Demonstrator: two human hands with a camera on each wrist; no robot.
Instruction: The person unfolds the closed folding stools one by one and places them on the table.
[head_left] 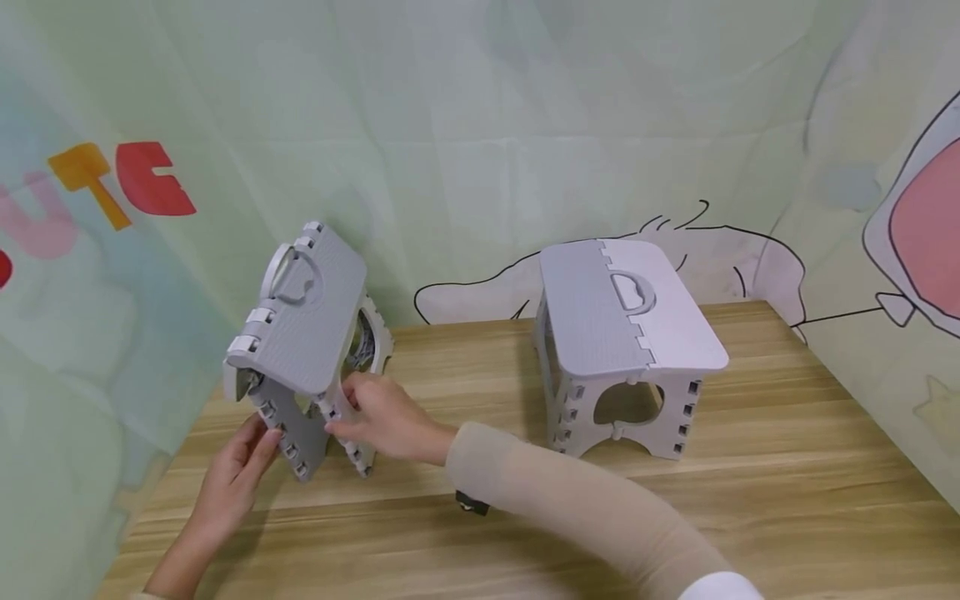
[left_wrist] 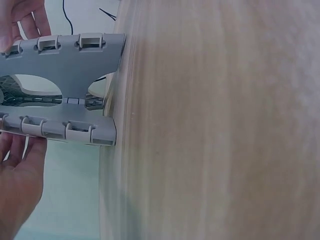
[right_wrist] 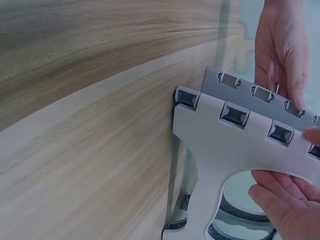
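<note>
A partly folded grey and white folding stool (head_left: 318, 312) stands at the left of the table, its top bent along the hinge like a roof and its carry handle (head_left: 279, 271) raised. My left hand (head_left: 231, 483) holds the grey leg panel by its hinged edge, thumb along that edge. On the other side my right hand (head_left: 386, 421) grips the white leg panel (right_wrist: 220, 132); in the right wrist view its fingers reach into the cut-out while the thumb lies on the edge. Seen from the left wrist, the two leg halves (left_wrist: 85, 62) stand apart, joined by a small link.
A second folding stool (head_left: 592, 304), grey and white, stands fully unfolded at the right on the wooden table (head_left: 420, 542). Behind the table hangs a printed cloth (head_left: 450, 150). A small black object (head_left: 471, 502) shows under the right sleeve.
</note>
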